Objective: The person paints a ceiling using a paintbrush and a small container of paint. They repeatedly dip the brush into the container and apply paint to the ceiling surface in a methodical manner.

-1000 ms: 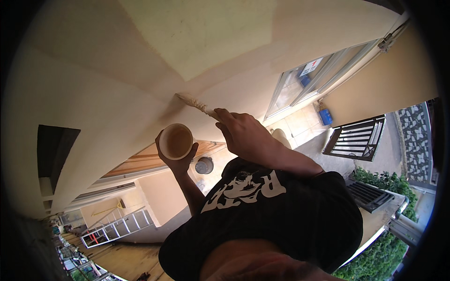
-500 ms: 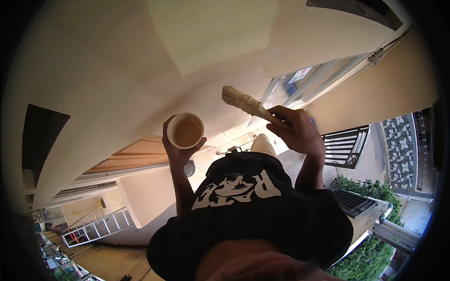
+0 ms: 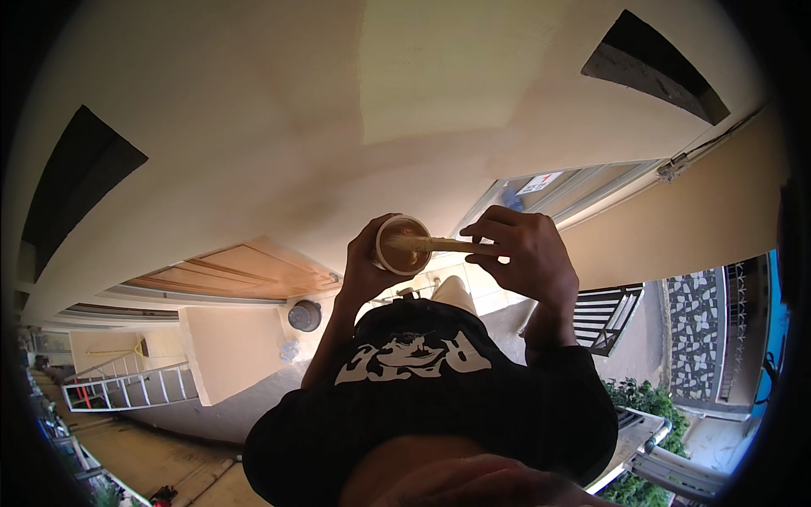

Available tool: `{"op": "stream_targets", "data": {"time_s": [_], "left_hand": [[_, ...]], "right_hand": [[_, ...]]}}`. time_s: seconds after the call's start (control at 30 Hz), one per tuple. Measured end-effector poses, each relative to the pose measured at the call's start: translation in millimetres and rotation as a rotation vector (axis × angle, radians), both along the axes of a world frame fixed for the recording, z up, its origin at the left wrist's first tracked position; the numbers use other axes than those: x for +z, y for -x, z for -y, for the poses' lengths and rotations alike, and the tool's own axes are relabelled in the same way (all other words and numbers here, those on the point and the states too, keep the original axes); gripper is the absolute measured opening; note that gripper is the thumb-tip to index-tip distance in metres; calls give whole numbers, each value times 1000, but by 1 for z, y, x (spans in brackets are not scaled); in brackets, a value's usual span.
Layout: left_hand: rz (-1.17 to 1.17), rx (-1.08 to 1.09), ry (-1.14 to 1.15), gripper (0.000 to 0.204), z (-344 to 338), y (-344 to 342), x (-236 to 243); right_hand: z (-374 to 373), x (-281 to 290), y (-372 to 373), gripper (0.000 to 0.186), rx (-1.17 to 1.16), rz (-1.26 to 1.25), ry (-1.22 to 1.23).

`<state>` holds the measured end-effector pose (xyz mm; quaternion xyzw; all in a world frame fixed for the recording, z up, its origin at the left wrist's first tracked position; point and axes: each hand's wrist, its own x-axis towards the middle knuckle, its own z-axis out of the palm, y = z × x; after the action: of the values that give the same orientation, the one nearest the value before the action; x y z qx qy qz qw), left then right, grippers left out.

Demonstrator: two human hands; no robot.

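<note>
Nearest on my feed was the wearer's black shirt (image 3: pixel 422 422), with both hands out beyond it. I had the right hand (image 3: pixel 525 253) closed lightly on the brush (image 3: pixel 452 245), fingers and thumb gathered about the outer part of its handle; which fingertips actually pressed on the wood, I could not tell. The left hand (image 3: pixel 361 264) was wrapped around the left side of the cup (image 3: pixel 381 260), a grip only as wide as the cup's wall, its far fingers hidden from me.

What mattered was the line between the two. From the right grip the brush ran leftward, almost level, its long axis lying straight across the gap between the hands. Its bristle end sat within the cup's mouth, which faced up towards my view, over something brownish inside. How deep the bristles went, I could not judge. The right hand was nearer the handle end, the left nearer the bristles.

Past the hands rose the beige wall (image 3: pixel 211 144), with a pale greenish patch (image 3: pixel 439 76) ahead of the cup. Farther off I picked out a grey bucket (image 3: pixel 305 316) and, at far left, a ladder (image 3: pixel 139 389).
</note>
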<state>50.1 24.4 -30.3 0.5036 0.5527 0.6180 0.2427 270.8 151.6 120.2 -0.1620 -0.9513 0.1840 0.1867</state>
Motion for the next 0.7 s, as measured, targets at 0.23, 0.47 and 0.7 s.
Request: {"op": "stream_targets", "data": {"time_s": [0.23,0.47,0.7], "left_hand": [[-24,44,-45,81,1,-2,15],[-39,58,-146,81,-5,-4,24],[-139,57,-134,79,-2,4,51]], "right_hand": [[16,4,34,52,-83,-381,288],[30,-38,53,37,-13,-651,298],[18,-27,71,40,164,-657,183]]}}
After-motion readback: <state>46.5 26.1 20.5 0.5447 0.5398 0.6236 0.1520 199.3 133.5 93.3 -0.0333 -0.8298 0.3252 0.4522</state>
